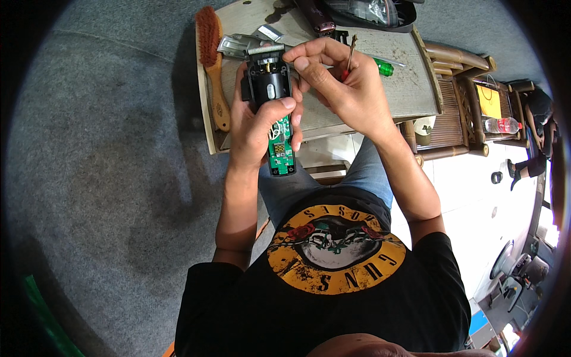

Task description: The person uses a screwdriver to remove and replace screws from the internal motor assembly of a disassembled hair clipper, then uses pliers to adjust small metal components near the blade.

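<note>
My left hand [253,131] is wrapped round a black hair clipper [269,88], its toothed metal blade [265,50] pointing away from me. The lower housing is off, baring a green circuit board [281,156] and white wires below my thumb. My right hand [354,89] is closed, thumb and index finger pinched together at the right corner of the blade; anything between those fingertips is too small to make out. A slim screwdriver [345,74] with a red handle is tucked in the same hand, its thin shaft sticking up past the fingers.
Behind the clipper stands a wooden table [380,107] with a brown-bristled brush [214,77] at its left. A green-handled screwdriver [383,66], a dark red clipper [315,16], a grey clipper [235,44] and a black case [380,15] lie on it. A bamboo bench [449,98] holds a bottle [502,125].
</note>
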`<state>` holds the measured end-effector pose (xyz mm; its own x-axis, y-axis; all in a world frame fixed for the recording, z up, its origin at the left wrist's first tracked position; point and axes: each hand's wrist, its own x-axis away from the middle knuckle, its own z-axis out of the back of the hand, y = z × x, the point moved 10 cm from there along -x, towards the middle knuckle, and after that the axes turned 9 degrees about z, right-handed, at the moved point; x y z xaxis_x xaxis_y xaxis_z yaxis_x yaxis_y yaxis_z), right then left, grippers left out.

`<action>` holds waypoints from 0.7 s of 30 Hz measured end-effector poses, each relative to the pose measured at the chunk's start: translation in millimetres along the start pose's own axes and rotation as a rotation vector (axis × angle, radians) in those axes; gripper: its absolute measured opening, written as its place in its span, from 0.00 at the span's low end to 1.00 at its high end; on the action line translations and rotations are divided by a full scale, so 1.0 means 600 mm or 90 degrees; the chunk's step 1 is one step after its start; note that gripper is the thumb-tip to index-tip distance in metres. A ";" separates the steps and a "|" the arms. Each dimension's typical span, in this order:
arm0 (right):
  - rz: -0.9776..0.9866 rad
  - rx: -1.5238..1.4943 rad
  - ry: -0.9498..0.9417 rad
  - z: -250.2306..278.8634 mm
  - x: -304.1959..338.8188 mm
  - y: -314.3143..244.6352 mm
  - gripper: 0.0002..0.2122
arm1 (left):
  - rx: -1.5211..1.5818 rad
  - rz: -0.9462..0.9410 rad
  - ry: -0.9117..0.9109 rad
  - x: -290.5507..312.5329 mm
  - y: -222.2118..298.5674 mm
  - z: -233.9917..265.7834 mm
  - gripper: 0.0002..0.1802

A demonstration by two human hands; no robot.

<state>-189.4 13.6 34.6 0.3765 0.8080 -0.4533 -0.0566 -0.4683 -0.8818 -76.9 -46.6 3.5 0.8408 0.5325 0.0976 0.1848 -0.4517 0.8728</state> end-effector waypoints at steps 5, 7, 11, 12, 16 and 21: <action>-0.002 0.031 0.028 0.017 0.004 -0.009 0.09 | 0.000 0.009 -0.001 -0.003 0.000 -0.003 0.30; -0.029 0.041 0.054 0.028 0.008 -0.021 0.09 | 0.040 0.013 -0.008 -0.003 -0.002 0.001 0.28; -0.040 0.039 0.127 0.068 0.030 -0.031 0.10 | 0.099 0.028 -0.006 -0.003 0.002 0.010 0.27; -0.032 0.051 0.150 0.081 0.036 -0.036 0.10 | 0.033 0.029 0.011 -0.007 0.012 0.005 0.28; 0.076 0.200 0.198 0.120 0.043 -0.040 0.10 | -0.654 -0.133 0.096 -0.013 0.072 -0.041 0.39; 0.042 0.229 0.163 0.108 0.045 -0.029 0.08 | -1.135 -0.212 0.099 -0.022 0.051 -0.096 0.45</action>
<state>-238.1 66.5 29.3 0.5754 0.6449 -0.5030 -0.3892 -0.3250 -0.8619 -111.8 -26.1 56.7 0.8178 0.5316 -0.2206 -0.4750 0.8398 0.2629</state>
